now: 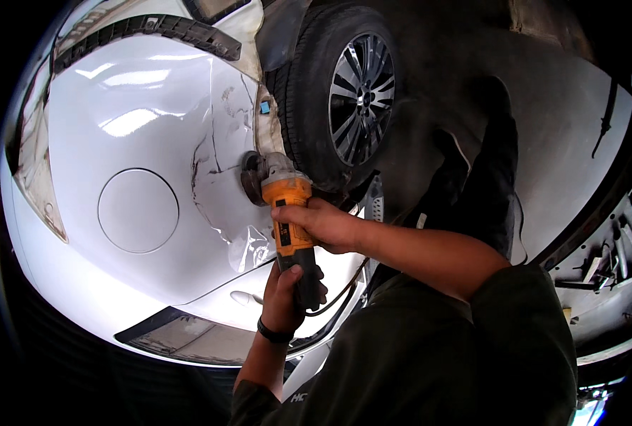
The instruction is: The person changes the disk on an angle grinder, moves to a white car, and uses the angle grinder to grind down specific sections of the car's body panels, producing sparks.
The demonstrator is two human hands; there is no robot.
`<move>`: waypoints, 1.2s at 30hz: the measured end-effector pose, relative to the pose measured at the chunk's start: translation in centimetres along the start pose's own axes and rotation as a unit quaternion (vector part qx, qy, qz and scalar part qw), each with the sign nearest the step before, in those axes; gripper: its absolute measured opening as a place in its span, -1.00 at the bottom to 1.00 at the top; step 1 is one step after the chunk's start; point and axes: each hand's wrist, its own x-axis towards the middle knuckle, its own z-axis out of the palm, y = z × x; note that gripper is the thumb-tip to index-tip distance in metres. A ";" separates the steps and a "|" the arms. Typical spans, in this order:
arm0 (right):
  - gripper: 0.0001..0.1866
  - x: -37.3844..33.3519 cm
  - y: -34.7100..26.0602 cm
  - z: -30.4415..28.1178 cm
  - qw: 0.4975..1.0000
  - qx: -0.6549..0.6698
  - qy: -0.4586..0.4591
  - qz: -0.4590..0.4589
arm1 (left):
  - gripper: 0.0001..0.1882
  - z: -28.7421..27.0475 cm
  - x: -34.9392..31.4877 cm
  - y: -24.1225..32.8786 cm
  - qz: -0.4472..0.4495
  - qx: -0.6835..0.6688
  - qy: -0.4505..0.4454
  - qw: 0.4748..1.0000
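Observation:
Both my hands hold an orange and black angle grinder (291, 192). My right hand (326, 224) wraps round its orange body. Lower down, my left hand (282, 302) is closed on the black rear handle, with a dark band on that wrist. The grinder's round disc (250, 177) is at the white car panel (167, 113), near the wheel-arch edge; whether it touches the metal I cannot tell. Creases, cracks and scraped paint mark the panel around the disc. A dark cord (341, 295) trails from the handle's end.
Right beside the grinder stands a car wheel (364, 99) with a dark tyre and multi-spoke rim. A round fuel flap (138, 209) and a door handle (245, 298) are on the car's side. Several tools (617, 252) lie at the far right. My legs (486, 184) stand on the grey floor.

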 end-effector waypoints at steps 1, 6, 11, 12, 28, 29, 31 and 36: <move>-0.44 0.1 -0.2 0.2 1.000 0.002 0.001 -0.020 | -0.48 0.2 0.1 0.3 -0.001 0.003 0.001 1.000; -0.43 0.3 -1.3 0.1 0.998 0.007 0.016 -0.053 | -0.44 0.2 1.3 1.6 0.028 0.048 -0.005 0.998; -0.42 0.5 -0.5 -0.7 0.998 -0.025 -0.008 -0.051 | -0.45 -0.4 1.5 -0.8 0.039 0.027 -0.024 0.999; -0.41 0.5 -0.4 -0.6 0.997 -0.045 -0.009 -0.062 | -0.45 -0.2 1.5 -0.7 0.046 0.026 -0.025 0.998; -0.35 0.4 -2.8 0.3 0.988 -0.082 0.010 -0.131 | -0.53 -0.8 3.3 1.7 0.075 0.030 -0.060 0.995; -0.35 0.0 -3.1 0.3 0.988 -0.084 0.007 -0.127 | -0.53 -0.7 3.3 1.8 0.075 0.037 -0.057 0.995; -0.35 -0.3 -3.4 0.3 0.988 -0.090 0.004 -0.125 | -0.51 -0.7 3.4 1.4 0.074 0.033 -0.064 0.995; -0.36 0.5 -1.4 -0.1 0.988 -0.101 0.008 -0.115 | -0.44 -0.4 2.5 -0.4 0.058 0.020 -0.047 0.997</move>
